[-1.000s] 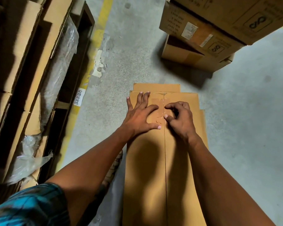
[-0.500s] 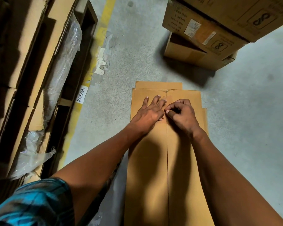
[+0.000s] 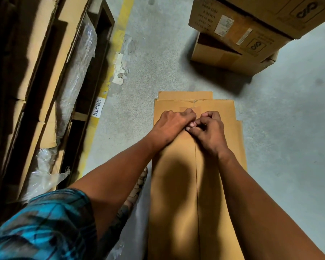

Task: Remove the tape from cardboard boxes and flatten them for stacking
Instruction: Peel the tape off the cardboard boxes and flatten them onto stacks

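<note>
Head cam: both hands, left [image 3: 174,122] & right [image 3: 209,128], curled over box [image 3: 174,184] seam; tape grip unclear.

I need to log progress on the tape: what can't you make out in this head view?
- Tape end: hidden under left hand and right hand; the grip is unclear.
- Flattened box near end: cut off by bottom edge.
- Stacked boxes: print too small, top cropped.

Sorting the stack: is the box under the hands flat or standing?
Flat: the box lies level on the floor.
</note>
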Tool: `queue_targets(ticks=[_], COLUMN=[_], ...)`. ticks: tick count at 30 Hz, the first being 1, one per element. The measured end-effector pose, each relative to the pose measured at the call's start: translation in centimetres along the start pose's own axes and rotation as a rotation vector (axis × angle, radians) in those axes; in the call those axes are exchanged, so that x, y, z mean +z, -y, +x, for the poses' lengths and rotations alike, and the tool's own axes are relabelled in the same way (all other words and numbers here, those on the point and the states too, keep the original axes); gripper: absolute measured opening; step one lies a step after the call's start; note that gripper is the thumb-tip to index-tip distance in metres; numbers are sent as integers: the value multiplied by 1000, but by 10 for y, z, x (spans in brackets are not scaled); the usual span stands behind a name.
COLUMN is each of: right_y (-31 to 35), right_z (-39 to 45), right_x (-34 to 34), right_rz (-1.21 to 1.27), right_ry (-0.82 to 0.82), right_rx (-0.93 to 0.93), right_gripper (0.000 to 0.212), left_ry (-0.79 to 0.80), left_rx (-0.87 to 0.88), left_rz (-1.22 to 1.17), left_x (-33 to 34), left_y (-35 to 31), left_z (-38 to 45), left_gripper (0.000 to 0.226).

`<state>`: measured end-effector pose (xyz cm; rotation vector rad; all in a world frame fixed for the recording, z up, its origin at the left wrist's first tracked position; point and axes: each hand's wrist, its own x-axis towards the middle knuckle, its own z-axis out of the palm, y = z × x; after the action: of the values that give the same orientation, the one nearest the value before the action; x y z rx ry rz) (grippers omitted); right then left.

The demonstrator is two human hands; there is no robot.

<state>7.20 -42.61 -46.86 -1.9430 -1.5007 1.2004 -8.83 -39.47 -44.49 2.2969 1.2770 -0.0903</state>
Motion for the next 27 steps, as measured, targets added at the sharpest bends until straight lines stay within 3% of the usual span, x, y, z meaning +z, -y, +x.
queue_targets(ticks=[3,5,9,17,27], right_y=[-4,-6,-11,-11,-13], right_z=[0,-1,-6,-16,-22], right_x=[2,5,12,18,25], right_rz=[10,11,63,161,186], right_ry=[-49,-103,-234,-330,-420], right_rx=[31,28,30,-24,-100], right_gripper=[17,18,16,14,16], left_ry=[-89,-47,1,-26,-15], left_rx=[-130,-210,-258,-252,-344], left_rz=[-213,-266,-184,62,122], left_x=[14,19,20,8,14], left_y=[12,14,10,0,-8], left_z=[-5,-7,-5,13,23], left_gripper=[26,34,44,29,37])
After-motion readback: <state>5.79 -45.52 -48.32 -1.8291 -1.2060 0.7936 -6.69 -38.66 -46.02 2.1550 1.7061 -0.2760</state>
